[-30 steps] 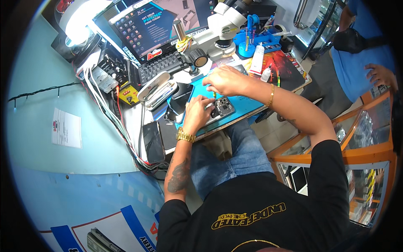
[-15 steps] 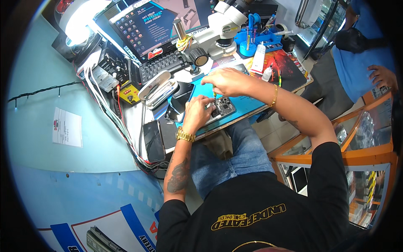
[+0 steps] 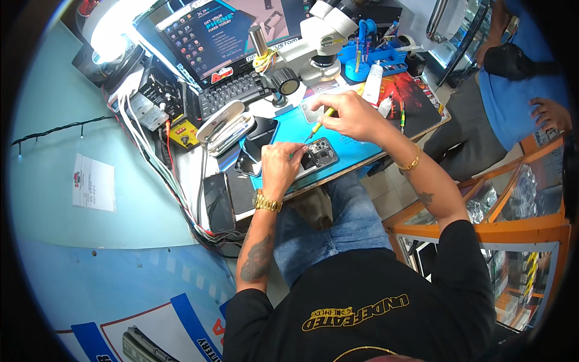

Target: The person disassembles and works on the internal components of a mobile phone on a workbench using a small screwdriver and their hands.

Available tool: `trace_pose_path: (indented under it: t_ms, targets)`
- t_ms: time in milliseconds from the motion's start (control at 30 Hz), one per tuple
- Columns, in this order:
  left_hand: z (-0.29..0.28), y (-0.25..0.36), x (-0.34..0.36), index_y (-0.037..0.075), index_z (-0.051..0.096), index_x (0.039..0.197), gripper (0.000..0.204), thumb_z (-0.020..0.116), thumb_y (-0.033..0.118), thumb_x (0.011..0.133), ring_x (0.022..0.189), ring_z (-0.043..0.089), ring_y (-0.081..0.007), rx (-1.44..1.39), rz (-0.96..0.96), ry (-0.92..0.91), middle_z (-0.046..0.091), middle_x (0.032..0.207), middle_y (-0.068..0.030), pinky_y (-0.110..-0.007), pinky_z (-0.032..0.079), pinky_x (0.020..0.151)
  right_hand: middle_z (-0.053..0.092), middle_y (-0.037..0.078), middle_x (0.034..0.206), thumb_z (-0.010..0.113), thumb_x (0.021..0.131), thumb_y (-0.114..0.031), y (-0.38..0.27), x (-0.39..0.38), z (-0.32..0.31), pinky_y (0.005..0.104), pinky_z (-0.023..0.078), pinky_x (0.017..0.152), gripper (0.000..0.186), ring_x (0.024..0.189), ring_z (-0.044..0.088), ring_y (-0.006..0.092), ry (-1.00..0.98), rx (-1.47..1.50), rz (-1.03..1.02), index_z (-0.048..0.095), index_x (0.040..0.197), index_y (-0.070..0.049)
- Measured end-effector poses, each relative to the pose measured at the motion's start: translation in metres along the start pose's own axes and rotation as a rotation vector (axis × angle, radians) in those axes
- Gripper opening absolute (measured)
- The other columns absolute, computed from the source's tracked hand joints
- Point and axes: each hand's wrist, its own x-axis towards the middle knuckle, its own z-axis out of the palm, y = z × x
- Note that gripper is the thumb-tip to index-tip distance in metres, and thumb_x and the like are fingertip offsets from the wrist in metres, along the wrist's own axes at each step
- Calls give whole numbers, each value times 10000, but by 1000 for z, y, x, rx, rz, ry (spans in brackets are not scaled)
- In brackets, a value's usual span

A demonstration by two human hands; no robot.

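Note:
A phone with its back off lies on the blue mat, its inner parts and camera rings showing. My right hand grips a screwdriver with a yellow-green handle, its tip slanting down to the left above the phone's far edge. My left hand is beside the phone's left part, thumb and forefinger pinched close to the screwdriver tip. Whatever sits in that pinch is too small to make out. Left of that hand lies another phone with a dark screen.
A microscope and a laptop stand at the back. An open case, a dark phone and cables lie left. At right are a blue tool rack, a white tube and a small bottle. Another person is beyond.
My right hand has lifted and shifted right; the screwdriver, upright over the phone before, now slants. My left fingers have drawn together into a pinch near its tip.

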Motion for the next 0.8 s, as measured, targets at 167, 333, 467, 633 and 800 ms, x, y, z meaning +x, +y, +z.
trace_pose_path:
  t_ms: [167, 333, 467, 633, 800]
  targets:
    - [0, 7, -6, 114, 789, 1029, 167, 707, 231, 942, 915, 678, -231, -52, 97, 115, 773, 970, -45, -385, 417, 831, 725, 165, 868, 692, 838, -124, 5, -9, 15, 376, 546, 704, 261, 734, 708, 278, 95, -4, -61, 690, 1073, -12]
    - [4, 10, -9, 88, 731, 1186, 296, 712, 257, 943, 1033, 644, -247, -8, 77, 9, 746, 1130, -82, -406, 401, 873, 719, 185, 884, 685, 817, -122, 4, -6, 28, 405, 550, 707, 256, 743, 700, 321, 59, -65, -50, 690, 1049, -14]
    - [2, 5, -19, 44, 618, 1351, 595, 781, 358, 874, 1109, 611, -269, 80, 48, -66, 703, 1216, -112, -423, 394, 912, 716, 195, 859, 662, 796, -134, 3, -4, 28, 465, 549, 742, 238, 779, 697, 373, 75, -142, -87, 691, 1004, -24]
    - [5, 6, -24, 18, 554, 1400, 793, 864, 367, 760, 1111, 605, -280, 62, 28, -51, 699, 1172, -128, -426, 381, 927, 710, 204, 819, 649, 773, -144, 9, -2, 30, 499, 550, 768, 233, 786, 692, 401, 85, -121, -79, 694, 969, -26]
    - [7, 1, -26, 40, 545, 1432, 820, 850, 425, 776, 1124, 594, -281, 65, 17, -62, 685, 1195, -121, -437, 385, 930, 707, 204, 804, 649, 775, -147, 8, 0, 31, 496, 552, 759, 238, 773, 691, 401, 34, -131, -43, 700, 974, -26]
